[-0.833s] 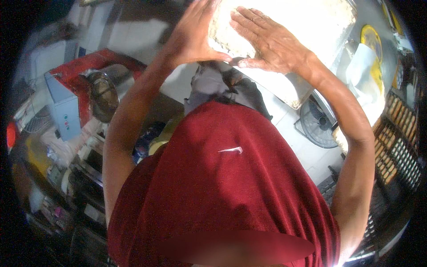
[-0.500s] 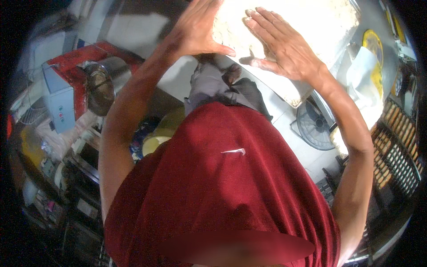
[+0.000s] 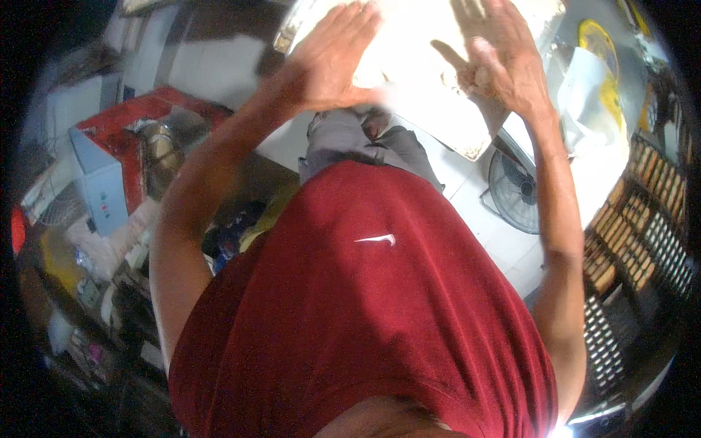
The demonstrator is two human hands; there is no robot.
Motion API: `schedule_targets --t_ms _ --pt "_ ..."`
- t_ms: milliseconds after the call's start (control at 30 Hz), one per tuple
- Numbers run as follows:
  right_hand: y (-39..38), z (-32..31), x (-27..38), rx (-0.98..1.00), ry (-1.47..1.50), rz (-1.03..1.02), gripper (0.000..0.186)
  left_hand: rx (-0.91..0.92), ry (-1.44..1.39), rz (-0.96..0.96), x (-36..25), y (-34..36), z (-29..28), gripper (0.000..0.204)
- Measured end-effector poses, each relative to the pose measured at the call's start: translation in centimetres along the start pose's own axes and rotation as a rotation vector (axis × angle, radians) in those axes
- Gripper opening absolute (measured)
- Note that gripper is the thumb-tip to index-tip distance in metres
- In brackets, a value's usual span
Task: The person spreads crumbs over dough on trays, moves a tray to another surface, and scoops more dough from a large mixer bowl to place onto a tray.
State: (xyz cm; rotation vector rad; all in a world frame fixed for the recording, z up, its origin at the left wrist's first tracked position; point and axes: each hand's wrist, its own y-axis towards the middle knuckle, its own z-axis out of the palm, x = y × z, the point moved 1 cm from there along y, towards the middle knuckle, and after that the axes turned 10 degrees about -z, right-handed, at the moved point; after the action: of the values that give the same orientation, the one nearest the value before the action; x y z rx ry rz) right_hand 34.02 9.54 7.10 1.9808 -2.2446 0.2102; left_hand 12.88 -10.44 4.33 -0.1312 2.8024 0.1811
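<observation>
A brightly lit, pale slab [image 3: 423, 80] lies across the top of the view, washed out by glare. It looks like dough or a floury mass in a tray, with a crumbly edge showing near the tray's corner [image 3: 475, 152]. My left hand [image 3: 336, 62] rests over its left part, fingers stretched and thumb pointing inward. Over the right part, my right hand [image 3: 515, 69] is spread with the thumb apart from the fingers, its shadow falling on the pale surface. White residue sticks to the right hand's thumb and fingers. Neither hand grips anything visible.
At left stands a red and grey-blue machine [image 3: 102, 182] with a metal drum [image 3: 162, 150]. A floor fan [image 3: 513, 186] sits below the slab's right corner. On the right are a white bag [image 3: 584, 95], a yellow rimmed item [image 3: 599, 44] and racks of small brown pieces [image 3: 631, 241].
My right hand has moved right and farther up, away from the left hand. My left hand has shifted slightly right and nearer. The slab's left edge now shows beside it.
</observation>
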Motion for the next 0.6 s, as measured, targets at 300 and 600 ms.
schedule_targets --t_ms 300,600 --pt "-8.1 1.4 1.2 -0.632 0.506 0.606 0.079 0.297 0.092 0.084 -5.1 5.5 -0.4 0.113" --pt "-6.8 0.7 0.1 -1.001 0.496 0.793 0.084 0.368 0.123 0.358 -4.9 15.1 -0.4 0.109"
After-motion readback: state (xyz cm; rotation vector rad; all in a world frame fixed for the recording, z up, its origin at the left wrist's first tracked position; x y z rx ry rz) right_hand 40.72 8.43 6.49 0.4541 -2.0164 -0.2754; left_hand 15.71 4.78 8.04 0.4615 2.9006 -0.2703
